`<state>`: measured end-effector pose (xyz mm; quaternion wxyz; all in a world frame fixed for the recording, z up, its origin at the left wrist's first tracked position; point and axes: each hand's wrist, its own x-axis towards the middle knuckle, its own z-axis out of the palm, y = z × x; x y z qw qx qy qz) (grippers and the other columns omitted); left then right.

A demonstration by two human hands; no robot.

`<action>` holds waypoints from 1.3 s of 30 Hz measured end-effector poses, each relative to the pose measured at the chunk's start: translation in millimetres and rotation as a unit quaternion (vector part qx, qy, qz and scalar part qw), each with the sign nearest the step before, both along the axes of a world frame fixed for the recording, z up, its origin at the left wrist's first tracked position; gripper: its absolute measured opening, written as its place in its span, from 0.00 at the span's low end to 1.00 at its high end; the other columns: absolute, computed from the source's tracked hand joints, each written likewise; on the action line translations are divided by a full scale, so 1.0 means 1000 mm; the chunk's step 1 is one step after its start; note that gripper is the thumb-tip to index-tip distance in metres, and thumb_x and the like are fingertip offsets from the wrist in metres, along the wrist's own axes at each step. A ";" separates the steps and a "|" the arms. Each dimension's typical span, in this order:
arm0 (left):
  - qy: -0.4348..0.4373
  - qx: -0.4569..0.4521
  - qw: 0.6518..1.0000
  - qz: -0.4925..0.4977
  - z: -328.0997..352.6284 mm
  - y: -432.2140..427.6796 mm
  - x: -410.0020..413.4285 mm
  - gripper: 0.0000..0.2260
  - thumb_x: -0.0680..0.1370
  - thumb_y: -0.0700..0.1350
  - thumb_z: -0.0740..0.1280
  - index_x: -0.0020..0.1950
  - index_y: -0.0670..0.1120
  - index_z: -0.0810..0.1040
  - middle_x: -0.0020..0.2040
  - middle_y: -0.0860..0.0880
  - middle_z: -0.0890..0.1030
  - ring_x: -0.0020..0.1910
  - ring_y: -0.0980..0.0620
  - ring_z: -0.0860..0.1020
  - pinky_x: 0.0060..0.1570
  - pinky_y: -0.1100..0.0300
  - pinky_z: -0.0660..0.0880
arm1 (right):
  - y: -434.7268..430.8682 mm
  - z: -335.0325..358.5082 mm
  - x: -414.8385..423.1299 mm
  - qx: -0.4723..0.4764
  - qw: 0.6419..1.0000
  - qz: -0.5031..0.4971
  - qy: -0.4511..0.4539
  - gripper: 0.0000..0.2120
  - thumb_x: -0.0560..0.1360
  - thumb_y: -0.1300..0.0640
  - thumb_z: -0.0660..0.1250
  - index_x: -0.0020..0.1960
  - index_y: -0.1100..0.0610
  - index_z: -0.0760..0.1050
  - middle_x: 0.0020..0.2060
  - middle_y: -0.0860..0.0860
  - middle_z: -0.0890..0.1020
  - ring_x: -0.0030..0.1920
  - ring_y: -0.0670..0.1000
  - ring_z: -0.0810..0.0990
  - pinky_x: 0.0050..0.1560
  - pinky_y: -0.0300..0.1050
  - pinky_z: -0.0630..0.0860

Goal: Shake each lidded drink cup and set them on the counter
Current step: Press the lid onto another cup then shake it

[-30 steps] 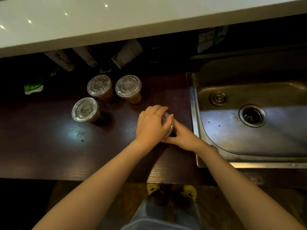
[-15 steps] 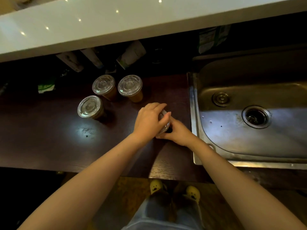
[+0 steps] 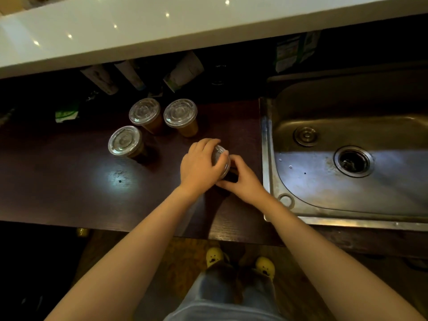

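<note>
Three lidded plastic cups of brown drink stand upright on the dark wooden counter: one at the front left, one behind it and one to its right. A fourth lidded cup sits near the sink, mostly hidden by my hands. My left hand presses down over its clear lid. My right hand wraps around the cup's side from the right.
A steel sink with a drain fills the right side. A white upper counter overhangs the back. Cartons and packets lean in the dark recess behind the cups. The counter's front edge is close to my body.
Both hands stay on the same cup at the same spot near the sink; my left fingers shift slightly over the lid. The view has tilted a little.
</note>
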<state>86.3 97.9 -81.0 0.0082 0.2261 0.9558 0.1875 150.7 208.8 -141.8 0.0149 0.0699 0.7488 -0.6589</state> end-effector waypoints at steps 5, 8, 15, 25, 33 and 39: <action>-0.050 0.022 0.991 -0.120 0.007 -0.012 -0.013 0.27 0.72 0.62 0.53 0.67 0.53 0.73 0.66 0.54 0.75 0.66 0.56 0.69 0.61 0.59 0.66 | 0.008 0.003 -0.010 -0.013 0.996 0.092 -0.014 0.37 0.69 0.62 0.74 0.73 0.54 0.59 0.67 0.50 0.71 0.68 0.46 0.69 0.68 0.39 0.66; -0.043 0.008 0.994 -0.105 0.008 -0.011 -0.015 0.28 0.75 0.60 0.56 0.72 0.51 0.67 0.69 0.50 0.72 0.68 0.52 0.68 0.66 0.49 0.66 | 0.000 0.001 -0.012 -0.009 0.998 0.054 -0.007 0.36 0.67 0.60 0.76 0.70 0.54 0.63 0.65 0.50 0.74 0.65 0.46 0.71 0.63 0.33 0.68; -0.001 -0.038 0.995 0.097 -0.001 0.013 0.004 0.25 0.77 0.58 0.59 0.71 0.46 0.66 0.69 0.48 0.70 0.67 0.47 0.66 0.60 0.47 0.66 | -0.026 -0.004 -0.008 0.059 0.994 -0.083 0.033 0.31 0.67 0.58 0.76 0.64 0.60 0.65 0.60 0.53 0.71 0.62 0.52 0.71 0.62 0.46 0.71; 0.032 -0.030 0.994 0.098 -0.007 0.012 0.000 0.26 0.74 0.59 0.62 0.67 0.47 0.71 0.64 0.49 0.74 0.62 0.47 0.70 0.53 0.48 0.71 | 0.000 0.009 -0.020 -0.012 0.998 0.067 -0.015 0.35 0.70 0.62 0.73 0.72 0.55 0.61 0.67 0.49 0.71 0.66 0.43 0.67 0.65 0.36 0.64; -0.036 -0.003 0.999 0.025 0.008 0.007 -0.011 0.23 0.74 0.57 0.64 0.67 0.49 0.72 0.65 0.51 0.74 0.64 0.51 0.69 0.59 0.51 0.69 | -0.010 0.009 -0.014 -0.029 0.999 -0.012 -0.011 0.34 0.67 0.59 0.75 0.70 0.54 0.66 0.64 0.47 0.74 0.66 0.44 0.70 0.69 0.45 0.67; -0.056 0.028 0.997 -0.044 0.061 0.015 -0.027 0.26 0.72 0.61 0.60 0.67 0.50 0.72 0.65 0.51 0.74 0.65 0.51 0.69 0.61 0.53 0.68 | -0.002 0.046 -0.020 -0.046 0.997 -0.049 0.037 0.37 0.66 0.55 0.76 0.70 0.51 0.64 0.66 0.50 0.73 0.66 0.46 0.71 0.67 0.51 0.70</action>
